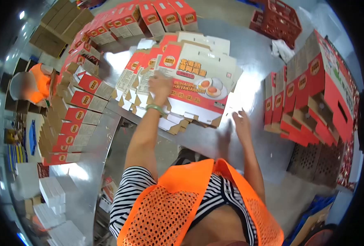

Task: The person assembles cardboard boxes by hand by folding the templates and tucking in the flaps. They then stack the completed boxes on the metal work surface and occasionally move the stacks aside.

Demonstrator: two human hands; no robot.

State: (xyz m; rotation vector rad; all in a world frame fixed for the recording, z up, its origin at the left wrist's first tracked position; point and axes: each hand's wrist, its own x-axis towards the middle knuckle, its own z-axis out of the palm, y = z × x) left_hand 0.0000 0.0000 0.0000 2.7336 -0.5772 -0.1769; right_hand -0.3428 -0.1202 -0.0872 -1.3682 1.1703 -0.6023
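Flattened egg cartons (pixel 182 74) lie in an overlapping stack on the metal table, printed red and white with a picture of cut eggs. My left hand (pixel 160 87), a green bangle at its wrist, is at the left side of the top carton, fingers curled over its edge; what lies under the fingertips is hidden. To the right of the stack, my right hand (pixel 241 125) hovers close to the carton's lower right corner. Its thumb and fingers are apart with nothing between them.
Erected red cartons (pixel 83 98) form a curved row along the left and back. More large cartons (pixel 313 90) stand at right. A red plastic crate (pixel 278 20) and a white cloth (pixel 282 50) are at the back right. Another person in an orange vest (pixel 40 84) is at far left.
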